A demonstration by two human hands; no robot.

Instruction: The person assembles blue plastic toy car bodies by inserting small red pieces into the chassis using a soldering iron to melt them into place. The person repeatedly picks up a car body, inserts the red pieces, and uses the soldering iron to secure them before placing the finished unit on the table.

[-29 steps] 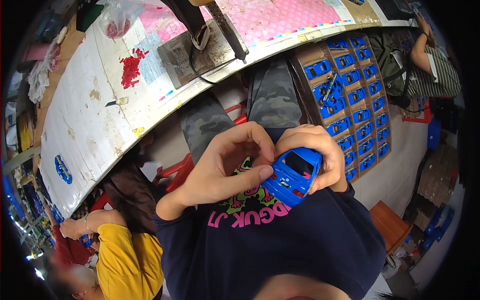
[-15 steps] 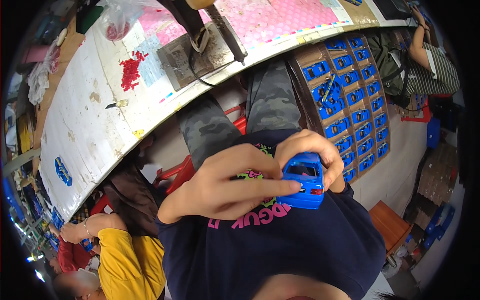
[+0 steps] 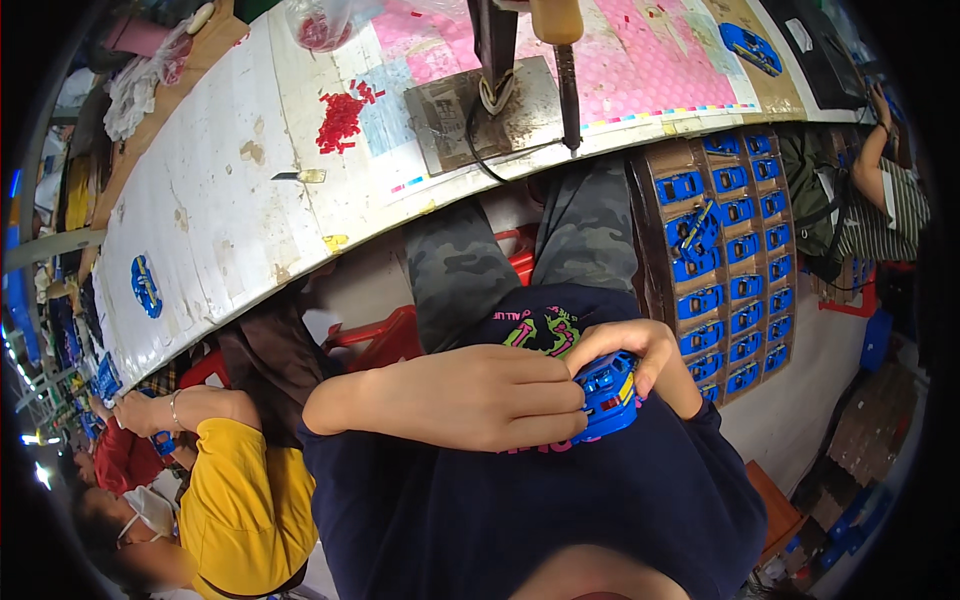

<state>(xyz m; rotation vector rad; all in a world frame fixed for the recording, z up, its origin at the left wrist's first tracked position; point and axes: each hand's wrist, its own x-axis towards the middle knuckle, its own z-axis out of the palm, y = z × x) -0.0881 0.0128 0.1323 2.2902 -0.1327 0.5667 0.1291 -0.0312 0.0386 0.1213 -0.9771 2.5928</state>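
Holds a blue toy car [image 3: 607, 396] low before the chest, just in front of a navy shirt [image 3: 540, 495], taking that car as the hub of the clock face. Grasps it with the right hand [image 3: 650, 342], arched over the top edge from about 11 to 2 o'clock, with digits coming down on either side and fingertips near a yellow marking on the bodywork. Brings the left hand [image 3: 470, 400] in from 9 o'clock, back turned up, fingers bent and bunched against the car's left side, overlapping part of it. Cannot tell whether the left fingers pinch or merely press there, with tips and thumb hidden from view. Has camouflage trousers [image 3: 455, 270] at 10 o'clock and, between 1 and 2, a compartmented cardboard tray [image 3: 668, 161] of similar blue cars in rows, including one [image 3: 697, 230] resting askew on top. Faces a white worktable [image 3: 225, 215] sweeping from 9 round to 1 o'clock, bearing a lone car [image 3: 146, 286] between 9 and 10, a heap of small red pieces [image 3: 340, 122] between 10 and 11, and a tan-handled tool [image 3: 557, 20] near 12. Sits near a co-worker's yellow sleeve [image 3: 240, 500], between 8 and 9.
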